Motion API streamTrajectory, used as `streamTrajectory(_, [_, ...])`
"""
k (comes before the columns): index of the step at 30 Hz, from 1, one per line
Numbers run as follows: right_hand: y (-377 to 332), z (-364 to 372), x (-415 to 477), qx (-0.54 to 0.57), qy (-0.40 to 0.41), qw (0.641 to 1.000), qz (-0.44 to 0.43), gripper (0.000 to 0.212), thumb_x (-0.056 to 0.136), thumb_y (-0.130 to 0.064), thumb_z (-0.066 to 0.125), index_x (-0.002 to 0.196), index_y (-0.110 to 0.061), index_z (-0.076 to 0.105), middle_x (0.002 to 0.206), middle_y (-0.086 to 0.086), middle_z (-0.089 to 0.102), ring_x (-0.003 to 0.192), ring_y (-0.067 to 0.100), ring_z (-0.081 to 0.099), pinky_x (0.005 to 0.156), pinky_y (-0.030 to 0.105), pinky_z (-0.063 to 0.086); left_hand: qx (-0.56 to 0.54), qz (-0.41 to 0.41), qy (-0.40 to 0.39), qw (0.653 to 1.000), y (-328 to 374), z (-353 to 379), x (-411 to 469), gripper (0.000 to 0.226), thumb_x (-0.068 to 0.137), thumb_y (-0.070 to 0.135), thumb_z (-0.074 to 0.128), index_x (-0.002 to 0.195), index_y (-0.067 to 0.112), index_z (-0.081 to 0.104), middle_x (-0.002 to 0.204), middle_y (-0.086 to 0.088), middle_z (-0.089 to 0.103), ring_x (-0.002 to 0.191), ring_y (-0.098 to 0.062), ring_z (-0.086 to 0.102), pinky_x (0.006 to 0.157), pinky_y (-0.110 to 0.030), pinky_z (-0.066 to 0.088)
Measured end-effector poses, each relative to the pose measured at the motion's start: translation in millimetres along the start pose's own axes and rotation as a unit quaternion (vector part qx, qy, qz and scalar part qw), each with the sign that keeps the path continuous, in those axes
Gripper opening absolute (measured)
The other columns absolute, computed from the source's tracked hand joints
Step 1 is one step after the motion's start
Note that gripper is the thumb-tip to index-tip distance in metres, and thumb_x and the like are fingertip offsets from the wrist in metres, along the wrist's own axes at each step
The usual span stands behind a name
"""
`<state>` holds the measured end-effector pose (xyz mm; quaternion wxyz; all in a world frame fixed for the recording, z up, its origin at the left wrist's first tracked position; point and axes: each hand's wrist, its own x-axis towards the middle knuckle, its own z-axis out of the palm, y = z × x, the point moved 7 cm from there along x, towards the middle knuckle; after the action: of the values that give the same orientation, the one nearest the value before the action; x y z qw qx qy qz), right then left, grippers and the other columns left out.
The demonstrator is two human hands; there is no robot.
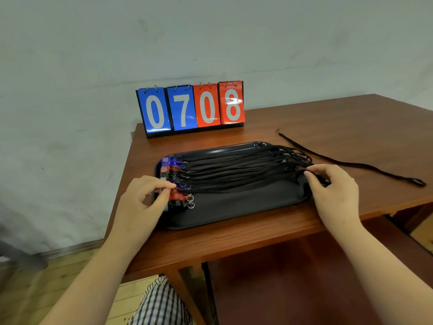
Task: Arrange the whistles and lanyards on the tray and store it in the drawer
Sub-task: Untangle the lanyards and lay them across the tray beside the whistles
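Observation:
A black tray (234,212) lies on the brown table. Several whistles (174,170), blue, red and black, sit in a row along its left end. Their black lanyards (234,174) stretch side by side to the right end. My left hand (143,202) pinches a whistle at the near left of the row. My right hand (332,186) pinches the far ends of the lanyards at the tray's right rim. One loose black lanyard (346,163) lies on the table beyond the tray, to the right.
A flip scoreboard (191,109) reading 0708 stands at the table's back left, against the wall. The table's front edge (234,249) runs just below the tray. A dark open space (281,277) shows under the tabletop. My checked clothing shows at the bottom.

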<state>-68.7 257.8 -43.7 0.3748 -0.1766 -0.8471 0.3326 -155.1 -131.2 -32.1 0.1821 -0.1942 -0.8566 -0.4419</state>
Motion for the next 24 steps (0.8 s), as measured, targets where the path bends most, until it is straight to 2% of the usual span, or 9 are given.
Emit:
streamTrajectory(2, [1,1,0,0.009,-0.010,1.000,0.005,0.006,0.091,-0.026,0.067,0.096,-0.027,0.068,0.094,-0.009,0.068,0.099,0.017,0.063,0.089,0.035,0.049,-0.001,-0.005,0.003,1.000,-3,0,1,0.019,0.091,0.010,0.066,0.098,0.026,0.074,0.102,0.015,0.065,0.103,-0.010,0.057,0.086,-0.025,0.047])
streamTrajectory(6, [-5,0,0,-0.014,-0.010,1.000,-0.024,0.007,0.088,-0.029,0.070,0.086,-0.033,0.064,0.085,-0.012,0.064,0.087,0.015,0.061,0.089,0.050,0.049,-0.004,-0.009,0.002,1.000,-6,1,2,0.021,0.091,0.009,0.066,0.097,0.027,0.074,0.102,0.014,0.065,0.102,-0.010,0.057,0.084,-0.024,0.046])
streamTrajectory(11, [-6,2,1,-0.014,-0.012,0.999,-0.028,0.009,0.092,-0.024,0.065,0.098,-0.028,0.071,0.094,-0.012,0.065,0.098,0.016,0.062,0.093,0.052,0.048,-0.007,-0.015,0.000,1.000,-7,2,2,0.022,0.091,0.009,0.065,0.098,0.028,0.073,0.101,0.014,0.065,0.100,-0.009,0.058,0.082,-0.019,0.044])
streamTrajectory(14, [-4,3,1,-0.023,-0.019,0.999,-0.028,0.014,0.093,-0.021,0.064,0.104,-0.025,0.071,0.096,-0.014,0.063,0.101,0.017,0.061,0.094,0.052,0.048,-0.016,-0.017,0.000,1.000,-8,3,2,0.024,0.091,0.008,0.065,0.098,0.031,0.072,0.099,0.014,0.065,0.097,-0.010,0.058,0.082,-0.023,0.045])
streamTrajectory(21, [-3,6,2,-0.036,-0.029,0.998,-0.032,0.015,0.094,-0.020,0.062,0.105,-0.025,0.072,0.097,-0.014,0.064,0.101,0.015,0.058,0.094,0.050,0.047,-0.009,-0.009,-0.011,1.000,-6,5,2,0.025,0.091,0.007,0.065,0.098,0.030,0.072,0.094,0.011,0.065,0.094,-0.009,0.058,0.079,-0.022,0.045])
streamTrajectory(24, [1,8,5,-0.048,-0.037,0.998,-0.032,0.014,0.093,-0.020,0.063,0.101,-0.026,0.072,0.098,-0.011,0.066,0.099,0.016,0.060,0.091,0.051,0.049,-0.017,-0.020,0.002,1.000,-12,4,3,0.023,0.091,0.009,0.066,0.098,0.030,0.072,0.094,0.011,0.065,0.095,-0.012,0.059,0.083,-0.033,0.051])
